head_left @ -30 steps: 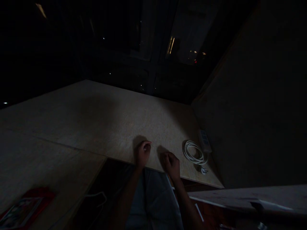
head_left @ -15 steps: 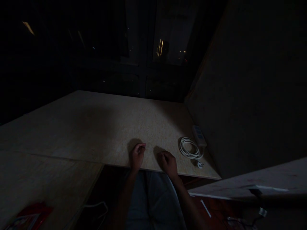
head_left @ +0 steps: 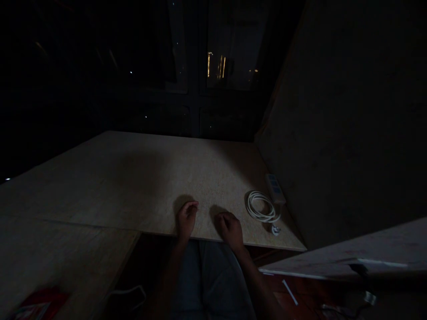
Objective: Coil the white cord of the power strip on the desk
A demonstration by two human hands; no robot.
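Both hands rest on the near edge of a pale wooden board in a dim room. My left hand lies with its fingers curled under, and nothing shows in it. My right hand sits a short way to its right, fingers also curled, knuckles up, with nothing visible in it. A coiled white cable with a plug lies on the board to the right of my right hand, apart from it. Beside the coil lies a white power strip against the wall.
An upright panel closes off the right side. Another board juts in at lower right. A lower board extends at left with a red packet near its corner. Dark windows stand behind. My lap is under the edge.
The view has shifted slightly, so hands and cable sit a little further left in the picture. The hands keep the same curled pose on the board's edge.
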